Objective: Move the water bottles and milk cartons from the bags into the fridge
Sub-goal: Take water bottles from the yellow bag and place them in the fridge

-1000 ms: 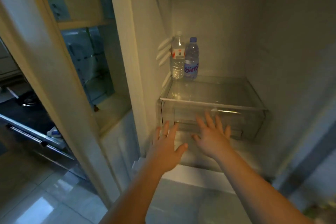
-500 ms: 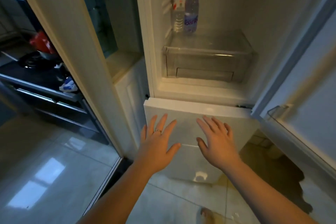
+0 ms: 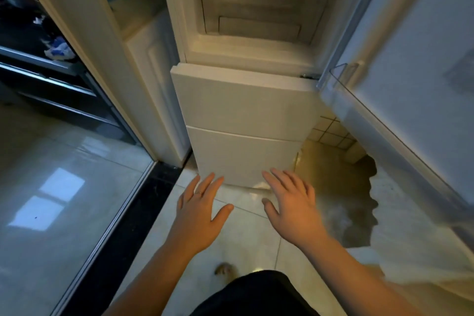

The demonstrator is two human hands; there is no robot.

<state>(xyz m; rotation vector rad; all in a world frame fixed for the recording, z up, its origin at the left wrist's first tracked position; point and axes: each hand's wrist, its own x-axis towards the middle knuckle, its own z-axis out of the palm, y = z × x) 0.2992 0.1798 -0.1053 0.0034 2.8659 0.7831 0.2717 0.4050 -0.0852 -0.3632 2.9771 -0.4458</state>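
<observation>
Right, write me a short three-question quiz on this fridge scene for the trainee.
1. True or false: the right hand grips a bottle.
2. The upper fridge door is: A) swung open, B) shut, C) out of view.
3. Fill in: the ring sits on the ____ hand.

Key: 1 false, it is spread open and empty; 2 A; 3 left, the left hand.

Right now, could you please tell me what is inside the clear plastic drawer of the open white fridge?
Through the front of the clear plastic drawer no bottle or carton shows inside. The picture is blurred, and the handle panel covers the lower front, hiding its floor.
</observation>
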